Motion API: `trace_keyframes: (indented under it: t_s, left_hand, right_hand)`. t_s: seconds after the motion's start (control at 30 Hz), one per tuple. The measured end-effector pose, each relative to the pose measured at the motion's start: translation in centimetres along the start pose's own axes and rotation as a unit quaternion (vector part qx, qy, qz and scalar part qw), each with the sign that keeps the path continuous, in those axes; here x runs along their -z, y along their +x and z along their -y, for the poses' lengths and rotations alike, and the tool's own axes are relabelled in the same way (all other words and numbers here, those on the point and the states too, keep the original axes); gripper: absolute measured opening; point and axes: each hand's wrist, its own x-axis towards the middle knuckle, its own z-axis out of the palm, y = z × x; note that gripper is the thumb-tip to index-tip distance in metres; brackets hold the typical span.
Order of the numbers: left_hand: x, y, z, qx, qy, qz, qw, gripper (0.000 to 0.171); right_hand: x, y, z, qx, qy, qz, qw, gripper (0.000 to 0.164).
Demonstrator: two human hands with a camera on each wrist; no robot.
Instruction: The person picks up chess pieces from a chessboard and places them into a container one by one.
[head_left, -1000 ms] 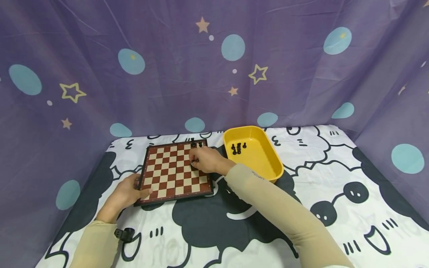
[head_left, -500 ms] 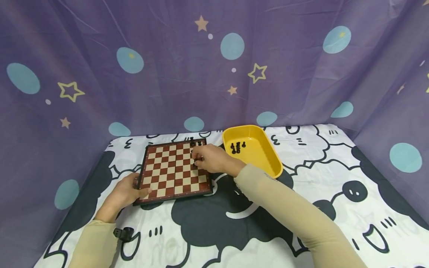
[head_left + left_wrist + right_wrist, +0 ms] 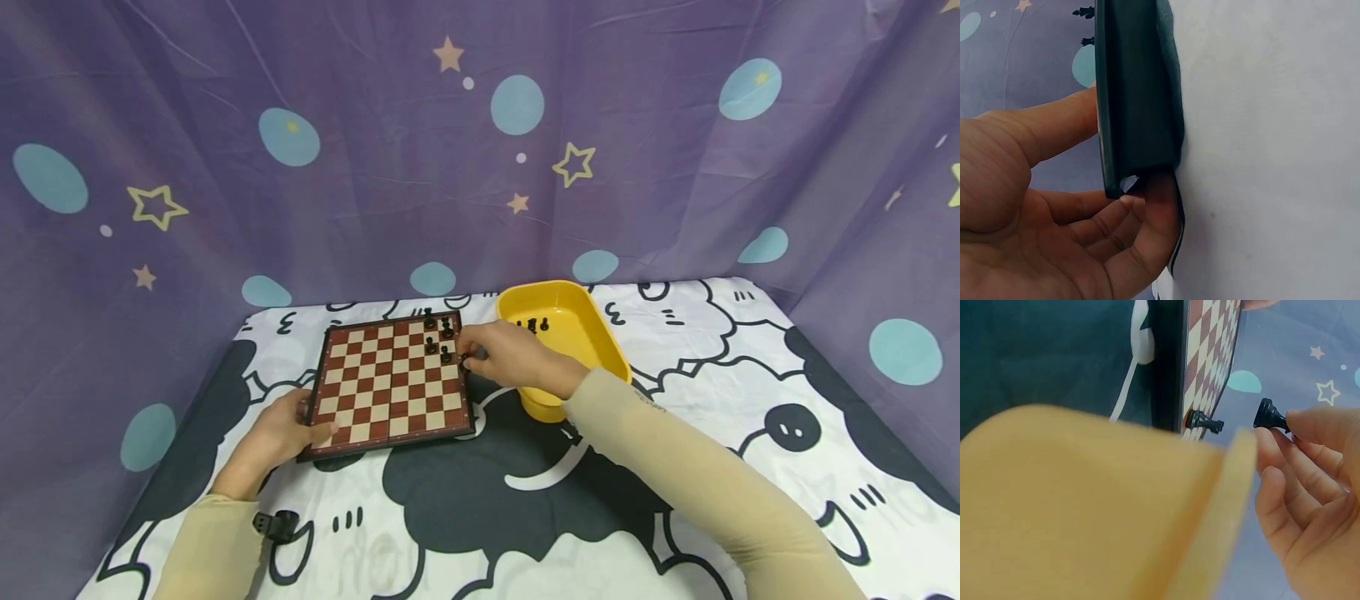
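Note:
A folding chessboard point(image 3: 390, 379) with brown and cream squares lies on the table. My left hand point(image 3: 281, 429) grips its left edge near the front corner. The thumb lies on top and the other fingers curl at the edge, as the left wrist view shows. Just past the board's right edge, my right hand point(image 3: 510, 354) pinches a small black chess piece point(image 3: 1267, 415) between thumb and fingers, its base towards the board. Several black chess pieces point(image 3: 431, 346) stand at the board's far right part. One chess piece point(image 3: 1204, 420) shows sideways in the right wrist view.
A yellow bin point(image 3: 611, 350) stands to the right of the board, partly behind my right hand and wrist. Several small black pieces point(image 3: 544, 324) lie in it. A cartoon-print cloth point(image 3: 480, 508) covers the table, and a purple curtain point(image 3: 337, 208) hangs behind.
My right hand has moved right, from above the board to beside its right edge, with a black chess piece in its fingers. More pieces on the board show now. My left hand keeps its place.

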Motion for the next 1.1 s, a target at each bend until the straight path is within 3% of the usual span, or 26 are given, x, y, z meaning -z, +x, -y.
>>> trace_keyframes:
  t_s: [0.63, 0.87, 1.1]
  left_hand:
    - [0.2, 0.0, -0.1, 0.012, -0.002, 0.005, 0.9999, 0.081]
    - [0.3, -0.1, -0.1, 0.011, -0.001, 0.004, 0.9999, 0.079]
    - [0.1, -0.1, 0.0, 0.011, -0.002, 0.003, 0.9999, 0.078]
  right_hand:
    - [3.4, -3.0, -3.2, -0.012, -0.028, -0.034, 0.999, 0.009]
    - [4.6, -3.0, -4.8, 0.002, -0.007, -0.041, 0.999, 0.008]
    - [5.5, -2.6, -6.2, -0.014, -0.031, -0.042, 0.999, 0.01]
